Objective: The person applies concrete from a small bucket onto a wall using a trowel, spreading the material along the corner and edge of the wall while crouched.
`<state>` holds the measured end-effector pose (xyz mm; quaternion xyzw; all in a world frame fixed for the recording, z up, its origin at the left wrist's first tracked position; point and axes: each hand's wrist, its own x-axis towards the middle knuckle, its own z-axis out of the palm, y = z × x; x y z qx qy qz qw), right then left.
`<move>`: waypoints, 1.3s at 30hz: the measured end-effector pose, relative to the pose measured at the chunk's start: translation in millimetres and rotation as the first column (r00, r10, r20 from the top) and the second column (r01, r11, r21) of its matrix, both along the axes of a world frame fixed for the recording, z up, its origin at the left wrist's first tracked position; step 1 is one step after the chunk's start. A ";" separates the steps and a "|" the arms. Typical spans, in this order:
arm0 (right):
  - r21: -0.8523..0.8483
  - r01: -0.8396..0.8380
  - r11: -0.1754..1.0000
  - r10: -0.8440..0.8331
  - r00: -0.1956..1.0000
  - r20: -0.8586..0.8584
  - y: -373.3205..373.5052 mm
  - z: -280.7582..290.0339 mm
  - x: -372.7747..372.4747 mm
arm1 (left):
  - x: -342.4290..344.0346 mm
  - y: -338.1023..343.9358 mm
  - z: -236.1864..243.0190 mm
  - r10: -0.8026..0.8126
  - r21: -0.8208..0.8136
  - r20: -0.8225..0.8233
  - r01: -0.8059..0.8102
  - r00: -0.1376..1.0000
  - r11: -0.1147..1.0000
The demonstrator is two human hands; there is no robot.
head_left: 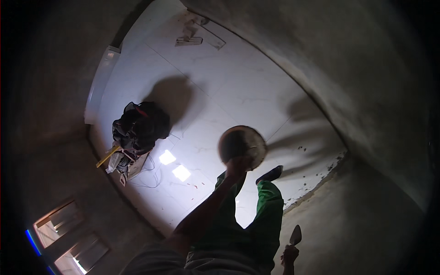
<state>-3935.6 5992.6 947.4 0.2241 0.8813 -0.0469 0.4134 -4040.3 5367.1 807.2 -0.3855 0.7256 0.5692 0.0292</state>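
Note:
A round bucket point(257, 145) with a pale rim and a dark inside hangs or stands just ahead of my legs; I cannot tell whether it touches the floor. My left hand point(239, 166) is closed at its near edge, gripping it there, though the fingers are partly lost in shadow. Off to the lower right, beside the wall, my right hand point(289, 253) is wrapped round the handle of a small pointed trowel point(296, 235). The trowel's blade points up and away from me.
Pale tiles point(238, 87) cover the floor. A dark bag point(140, 128) sits by the left wall, with a yellow bar point(107, 156) and cables beside it. Flat tools point(189, 41) lie at the far end. Crumbs of debris point(327, 170) line the right wall's base.

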 end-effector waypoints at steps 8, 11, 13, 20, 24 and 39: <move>-0.266 -0.572 0.776 0.482 0.809 -0.336 -109.8 -7.4 -147.8 | 146.1 -166.5 134.3 0.514 -0.005 0.112 -0.517 0.850 0.856; -0.336 -0.372 0.865 0.277 0.913 -0.298 -237.5 25.8 -211.7 | 167.6 -197.0 169.7 0.811 0.061 0.152 -0.824 0.565 0.563; -0.379 -0.051 0.924 0.008 0.993 -0.114 -345.0 66.2 -242.2 | 202.3 -218.4 189.7 0.902 0.122 0.171 -0.917 0.397 0.380; -0.063 -0.965 0.256 0.898 0.262 -0.355 -423.5 -7.6 -340.4 | 234.9 -266.5 223.5 0.984 0.067 0.179 -0.998 0.018 0.006; -0.195 -0.322 0.927 0.348 0.929 0.122 -601.7 8.5 -403.7 | 276.1 -262.7 248.1 0.988 0.037 0.144 -0.998 -0.053 -0.059; -0.342 -0.831 0.440 0.714 0.554 -0.428 -1242.9 11.7 -685.9 | 108.1 -359.6 302.0 0.866 0.054 0.335 -0.910 -0.371 -0.411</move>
